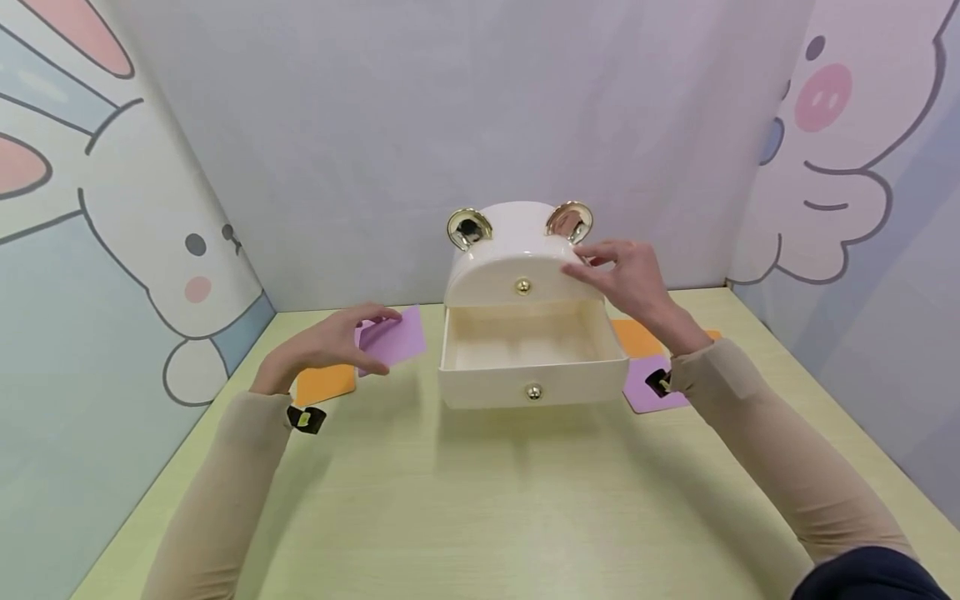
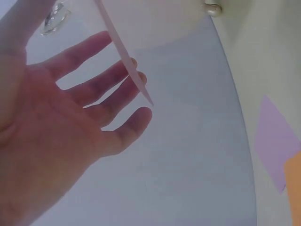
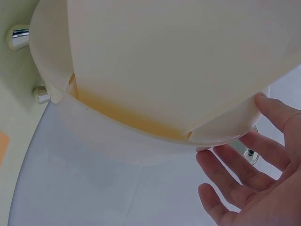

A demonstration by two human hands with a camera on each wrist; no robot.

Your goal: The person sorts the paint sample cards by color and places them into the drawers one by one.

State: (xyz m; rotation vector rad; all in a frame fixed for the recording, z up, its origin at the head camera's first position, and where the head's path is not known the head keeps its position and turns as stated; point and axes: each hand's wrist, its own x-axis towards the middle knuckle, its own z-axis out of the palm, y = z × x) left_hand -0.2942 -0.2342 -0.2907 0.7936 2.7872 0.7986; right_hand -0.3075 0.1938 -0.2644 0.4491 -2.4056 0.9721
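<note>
Currently, left hand [image 1: 333, 337]: we pinch a tilted purple card [image 1: 401, 337].
Right hand [image 1: 630, 275]: we pinch a glossy white domed box [image 1: 513, 227].
Open cream drawer [image 1: 487, 388]: left edge apart from card.

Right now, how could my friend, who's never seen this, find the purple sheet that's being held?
Find the white box with gold ears. Left of it is the person's left hand, and that hand holds the raised purple sheet. It's tilted up, while its neighbours, the flat purple sheet and the orange sheet, lie on the table.
</note>
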